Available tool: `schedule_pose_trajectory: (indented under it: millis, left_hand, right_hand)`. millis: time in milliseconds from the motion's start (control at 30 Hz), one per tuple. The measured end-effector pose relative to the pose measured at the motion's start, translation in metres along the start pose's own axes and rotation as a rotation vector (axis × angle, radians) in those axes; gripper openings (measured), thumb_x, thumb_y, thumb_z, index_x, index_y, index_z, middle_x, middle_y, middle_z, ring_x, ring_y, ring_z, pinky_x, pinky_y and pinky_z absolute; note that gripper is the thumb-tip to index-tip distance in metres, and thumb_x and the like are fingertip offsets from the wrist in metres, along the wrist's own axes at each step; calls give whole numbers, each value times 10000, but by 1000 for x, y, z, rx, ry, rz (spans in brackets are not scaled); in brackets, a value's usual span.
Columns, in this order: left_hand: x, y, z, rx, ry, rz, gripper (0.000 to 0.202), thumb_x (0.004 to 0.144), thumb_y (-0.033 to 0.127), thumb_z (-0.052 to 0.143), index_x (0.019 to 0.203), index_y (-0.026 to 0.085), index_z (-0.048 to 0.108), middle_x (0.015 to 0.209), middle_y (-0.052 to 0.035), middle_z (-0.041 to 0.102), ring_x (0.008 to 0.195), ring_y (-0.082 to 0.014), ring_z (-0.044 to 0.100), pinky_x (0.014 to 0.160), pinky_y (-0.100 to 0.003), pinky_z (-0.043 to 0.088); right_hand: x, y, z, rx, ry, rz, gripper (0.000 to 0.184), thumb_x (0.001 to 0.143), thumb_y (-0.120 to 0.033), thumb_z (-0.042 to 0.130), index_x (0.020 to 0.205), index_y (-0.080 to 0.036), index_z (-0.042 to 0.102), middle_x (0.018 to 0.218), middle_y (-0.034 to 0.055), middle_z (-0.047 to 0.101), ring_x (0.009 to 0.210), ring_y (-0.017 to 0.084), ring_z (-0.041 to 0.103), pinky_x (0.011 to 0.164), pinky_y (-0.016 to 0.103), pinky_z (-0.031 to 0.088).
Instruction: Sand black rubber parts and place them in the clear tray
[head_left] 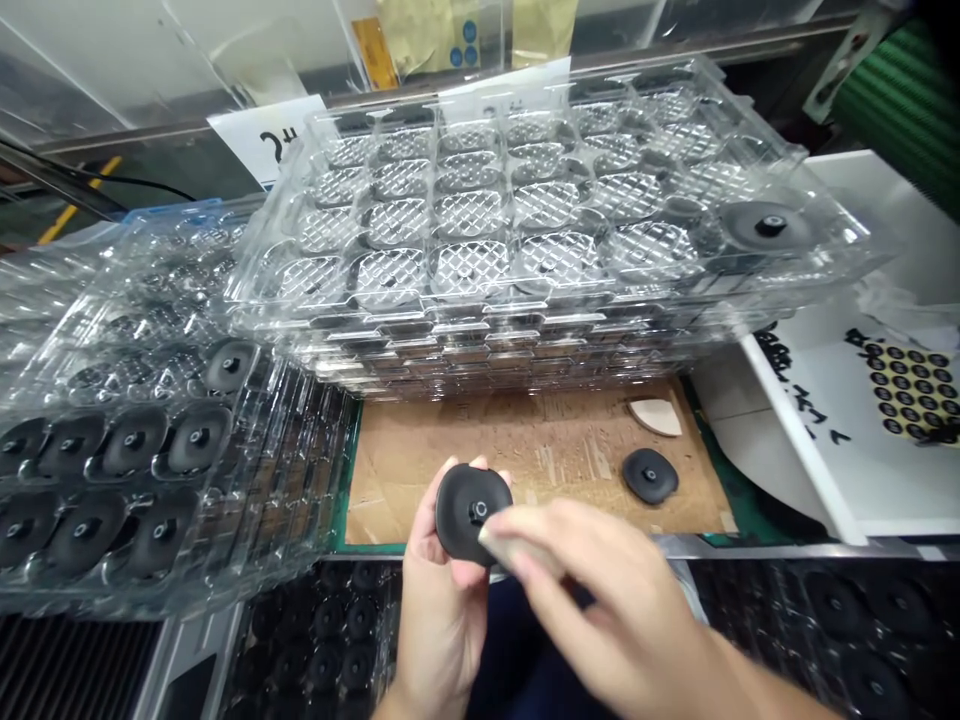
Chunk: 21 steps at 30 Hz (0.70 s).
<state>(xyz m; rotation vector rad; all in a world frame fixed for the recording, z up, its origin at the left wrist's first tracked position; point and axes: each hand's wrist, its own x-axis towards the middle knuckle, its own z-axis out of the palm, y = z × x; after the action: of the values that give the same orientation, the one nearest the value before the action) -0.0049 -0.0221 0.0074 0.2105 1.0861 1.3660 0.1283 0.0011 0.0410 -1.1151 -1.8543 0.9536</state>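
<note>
My left hand [439, 590] grips a black rounded disc part [466, 508] with a small central hub, holding it upright above the front edge of the bench. My right hand [600, 610] comes in from the right, blurred, with its fingertips pressed against the face of that disc near the hub; whether anything is between those fingers is unclear. A second black disc [649, 474] lies on the brown cardboard mat [555, 450], beside a pale curved scrap [655, 416].
A stack of clear plastic trays [525, 230] stands behind the mat, one black disc [769, 226] in its right corner. Trays holding several black discs [112, 470] sit at left. A white sheet with small black dot stickers [911, 390] lies at right. More discs fill bins below the bench.
</note>
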Motion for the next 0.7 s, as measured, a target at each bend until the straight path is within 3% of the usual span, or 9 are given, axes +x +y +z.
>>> schedule_pose_trajectory:
  millis: [67,233,400,500,600,700]
  left_hand:
    - [0,1,0,-3,-5,2,662,432,376,853,1058,277,661,1103,-31,704,1018,-236,647,842,-244,529]
    - [1,3,2,20,98,57,661,433,339,866,1058,266,665,1111,-34,705,1088,-239,614,869,-212,509]
    - [1,4,2,21,91,45,633,433,329,867,1035,278,676,1114,-28,707,1060,-249,632,830,-213,529]
    - [2,3,3,44,71,47,627,458,350,858,1052,276,671,1115,-40,706,1080,-245,621,857,-217,512]
    - [1,0,5,73,50,55,632,482,346,852,1080,276,658,1138,-45,695,1102,-234,606,900,-224,485]
    - [0,0,5,71,-34,5,641,494,385,837,1097,271,650,1133,-51,694,1090,-231,609,899,-239,487]
  right_hand:
    - [2,6,0,69,-42,5,196,870,-145,496,987,-152,653,847,44,715,730,139,664,686,227,529]
    - [-2,59,18,-23,107,383,260,879,-295,481,995,-174,681,1020,78,710,926,202,661,801,315,526]
    - [-34,95,49,24,-45,395,215,834,-247,524,887,-194,726,833,31,747,715,171,694,631,253,545]
    - [-32,87,42,42,-17,412,220,838,-258,523,916,-183,715,872,42,744,751,181,695,645,263,549]
    - [-11,56,18,42,142,389,282,879,-286,489,1093,-176,636,1092,71,686,964,190,651,803,290,526]
    - [9,16,2,17,236,126,312,894,-227,476,1194,-198,558,1150,70,651,1025,187,610,880,310,487]
